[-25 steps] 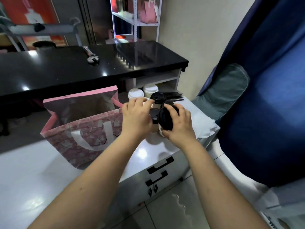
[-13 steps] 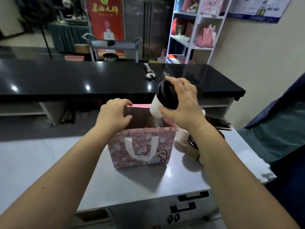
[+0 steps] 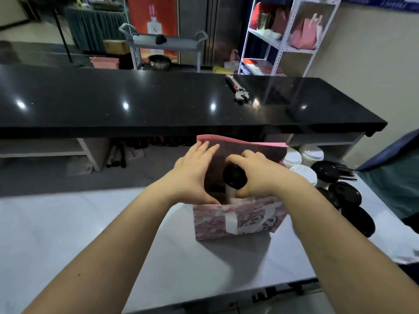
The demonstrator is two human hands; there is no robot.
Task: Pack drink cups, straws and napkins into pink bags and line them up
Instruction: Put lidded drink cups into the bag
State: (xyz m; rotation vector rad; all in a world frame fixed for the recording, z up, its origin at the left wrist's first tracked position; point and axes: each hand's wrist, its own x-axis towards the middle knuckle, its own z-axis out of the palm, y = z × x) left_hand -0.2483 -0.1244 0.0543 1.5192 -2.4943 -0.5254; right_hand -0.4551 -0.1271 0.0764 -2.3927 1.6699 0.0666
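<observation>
I see the right hand wrapped round a black-lidded cup, whose base sits inside the mouth of the pink bag on the white table. The left hand lies flat with straight fingers against the bag's left side. More cups stand just to the right.

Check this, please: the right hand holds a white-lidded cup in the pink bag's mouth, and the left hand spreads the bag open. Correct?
Not quite: the head view shows the cup in the right hand has a black lid, not white. The pink bag and left hand are as you say.
</observation>
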